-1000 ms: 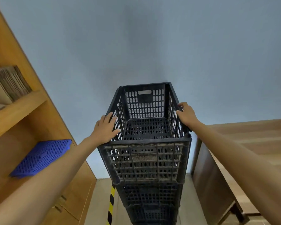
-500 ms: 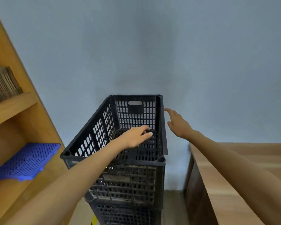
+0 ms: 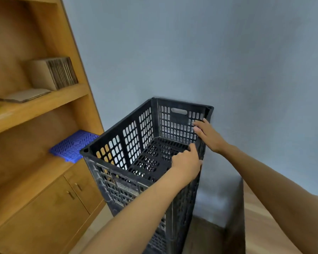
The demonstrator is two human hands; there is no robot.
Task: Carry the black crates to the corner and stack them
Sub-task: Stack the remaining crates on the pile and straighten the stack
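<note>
The top black crate sits on a stack of black crates in the corner, between the wooden shelf unit and the blue-grey wall. It is empty and looks slightly skewed on the stack. My left hand grips its right wall near the middle, with the fingers curled over the rim. My right hand lies over the same rim near the far corner, its fingers hooked inside against the perforated wall. The lower crates are mostly hidden by my left forearm.
A tall wooden shelf unit stands to the left, holding folded cardboard and a blue plastic grid, with cabinet doors below. A wooden table stands close on the right of the stack.
My view swung left and down. My left hand crossed from the crate's left side to its right wall and gripped it. My right hand came back from the air onto the right rim.
</note>
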